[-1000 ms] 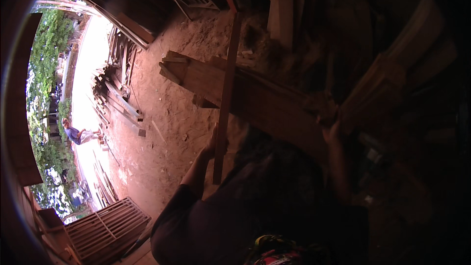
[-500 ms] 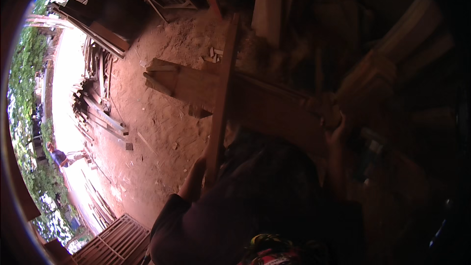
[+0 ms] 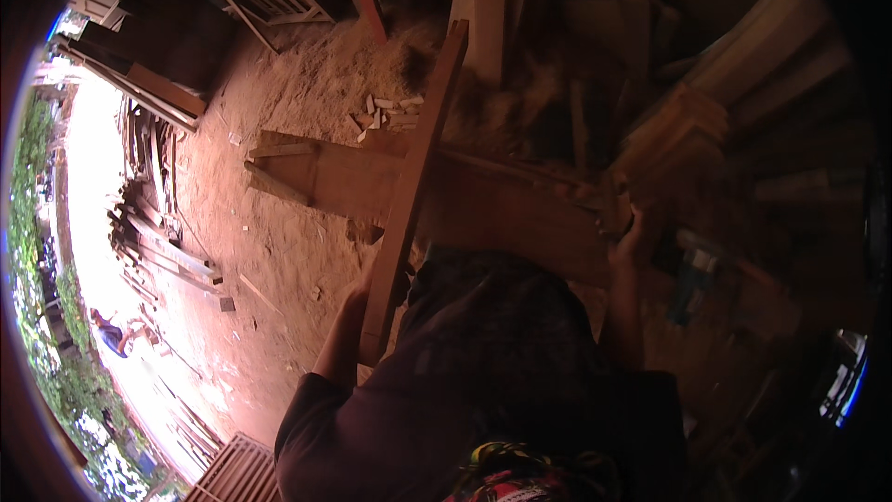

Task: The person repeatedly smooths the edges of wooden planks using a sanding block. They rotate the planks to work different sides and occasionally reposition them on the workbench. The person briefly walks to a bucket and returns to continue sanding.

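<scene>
A long squared wooden beam slants upward in front of me, its near end close to my body. My left hand is wrapped round its lower part, palm on the left side, with fingertips dimly showing on the right. Beneath the beam, a broad wooden plank bench runs from left to right. At its right end my right hand is closed on a short, block-like wooden piece; shadow hides its exact kind.
Two strips form a V-shaped stop on the bench's left end. Offcuts lie beyond it on sawdust-strewn ground. A teal power tool sits right of my right hand. Stacked boards crowd the right; timber piles and a distant person are left.
The view has shifted, so the surroundings sit further left. The beam's near end has swung left and lower with my left hand. My right hand stays by the bench's right end.
</scene>
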A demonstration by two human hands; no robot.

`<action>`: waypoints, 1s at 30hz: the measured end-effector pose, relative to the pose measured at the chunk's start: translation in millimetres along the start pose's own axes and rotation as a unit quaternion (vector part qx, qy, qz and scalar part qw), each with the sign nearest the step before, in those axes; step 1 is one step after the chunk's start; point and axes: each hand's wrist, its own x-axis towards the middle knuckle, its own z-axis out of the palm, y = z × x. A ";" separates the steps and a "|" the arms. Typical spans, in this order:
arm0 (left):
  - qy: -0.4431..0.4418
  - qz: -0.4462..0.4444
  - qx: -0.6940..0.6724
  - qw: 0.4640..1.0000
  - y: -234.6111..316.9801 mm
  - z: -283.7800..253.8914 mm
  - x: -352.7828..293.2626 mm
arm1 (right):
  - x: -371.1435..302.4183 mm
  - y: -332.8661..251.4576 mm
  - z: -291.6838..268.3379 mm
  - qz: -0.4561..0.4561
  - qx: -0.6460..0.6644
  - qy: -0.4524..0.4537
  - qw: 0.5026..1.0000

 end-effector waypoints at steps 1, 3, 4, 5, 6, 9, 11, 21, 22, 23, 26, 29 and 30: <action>-0.002 -0.002 0.004 1.000 3.9 -1.5 2.3 | -1.1 1.5 1.1 -0.001 -0.002 0.011 1.000; -0.006 -0.001 0.014 1.000 11.8 -3.0 8.1 | -2.1 3.2 0.7 0.000 -0.003 0.021 1.000; -0.007 -0.003 0.017 1.000 15.4 -3.4 9.8 | -3.0 4.1 -1.4 0.003 -0.002 0.022 1.000; -0.008 -0.003 0.022 1.000 19.7 -4.4 12.9 | -3.8 5.1 -3.4 0.006 0.000 0.023 1.000; -0.010 -0.004 0.027 1.000 22.9 -4.1 14.7 | -3.5 7.3 -4.2 0.002 0.000 0.043 0.999; -0.010 -0.005 0.041 0.999 36.3 -3.3 20.4 | -2.1 10.1 2.5 -0.010 0.013 0.072 0.997; -0.010 -0.003 0.057 0.998 49.8 -2.7 26.4 | -2.9 11.9 1.8 -0.020 0.036 0.056 0.998; 0.010 -0.056 0.171 0.984 216.8 55.0 53.6 | -5.3 9.3 -2.0 0.013 0.047 0.043 0.998; 0.020 -0.063 0.199 0.978 231.4 63.3 59.1 | -5.2 9.3 1.3 0.017 0.048 0.049 0.998; 0.018 -0.060 0.223 0.973 238.5 61.5 75.1 | -5.1 9.8 1.9 0.020 0.049 0.057 0.997; -0.009 -0.068 0.270 0.960 265.2 52.2 123.0 | -3.9 12.9 -1.5 0.037 0.067 0.062 0.995; -0.063 -0.115 0.249 0.960 303.2 69.9 156.9 | -6.0 4.4 4.4 0.031 0.066 0.056 0.996; -0.072 -0.138 0.231 0.960 320.8 86.9 160.9 | -7.9 1.3 6.0 0.032 0.063 0.065 0.995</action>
